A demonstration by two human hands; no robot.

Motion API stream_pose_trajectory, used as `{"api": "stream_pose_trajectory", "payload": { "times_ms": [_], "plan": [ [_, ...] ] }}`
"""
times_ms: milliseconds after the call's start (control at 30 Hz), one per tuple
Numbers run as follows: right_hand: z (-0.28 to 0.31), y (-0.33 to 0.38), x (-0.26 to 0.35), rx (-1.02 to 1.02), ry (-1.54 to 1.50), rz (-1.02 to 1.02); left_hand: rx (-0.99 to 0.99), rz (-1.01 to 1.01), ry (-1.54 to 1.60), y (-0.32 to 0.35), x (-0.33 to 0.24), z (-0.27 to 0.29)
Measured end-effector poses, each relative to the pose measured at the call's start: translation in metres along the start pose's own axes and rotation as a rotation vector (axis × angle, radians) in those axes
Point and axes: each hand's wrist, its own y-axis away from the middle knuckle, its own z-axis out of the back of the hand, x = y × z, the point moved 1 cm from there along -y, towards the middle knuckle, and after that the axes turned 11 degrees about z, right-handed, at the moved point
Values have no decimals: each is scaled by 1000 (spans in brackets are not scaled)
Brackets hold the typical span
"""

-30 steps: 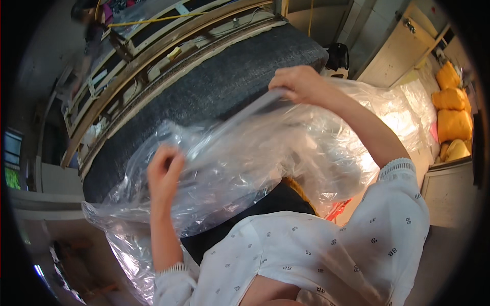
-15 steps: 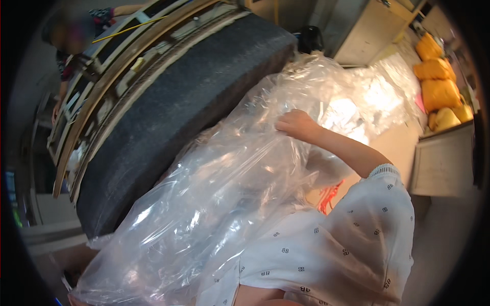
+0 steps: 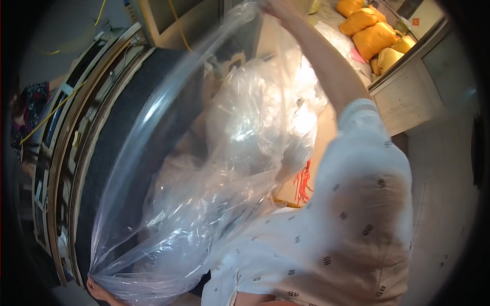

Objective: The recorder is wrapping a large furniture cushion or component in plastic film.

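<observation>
A large clear plastic sheet (image 3: 240,127) is stretched between my two hands and hangs loose in crumpled folds in front of me. My right hand (image 3: 274,9), raised high at the top of the head view, grips its upper edge; the fingers are partly blurred. Low at the left, my left hand (image 3: 97,289) pinches a gathered corner of the plastic. Behind the taut edge stands a dark grey upholstered furniture piece (image 3: 120,122), its wooden frame turned to the left. Part of its grey covering shows through the film.
Beyond the furniture, another person (image 3: 35,109) stands at the left. Stuffed orange bags (image 3: 375,38) are heaped at the upper right beside a pale cabinet (image 3: 408,97). Red strings (image 3: 303,183) hang near my right side.
My right hand has risen far up and forward, lifting the plastic's edge into a taut line. My left hand has come into view at the lower left. The view has turned somewhat.
</observation>
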Motion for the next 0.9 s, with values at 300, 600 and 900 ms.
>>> {"api": "stream_pose_trajectory", "payload": {
  "times_ms": [300, 600, 900],
  "plan": [
    [-255, 137, 11, 779, 391, 419, -26, 112, -85, 79, -23, 96],
    [-297, 86, -55, 855, 627, 443, 50, 182, 96, 26, 18, 35],
    [-301, 57, -54, 513, 934, 847, -159, 244, 269, 36, -64, 17]
  ]
}}
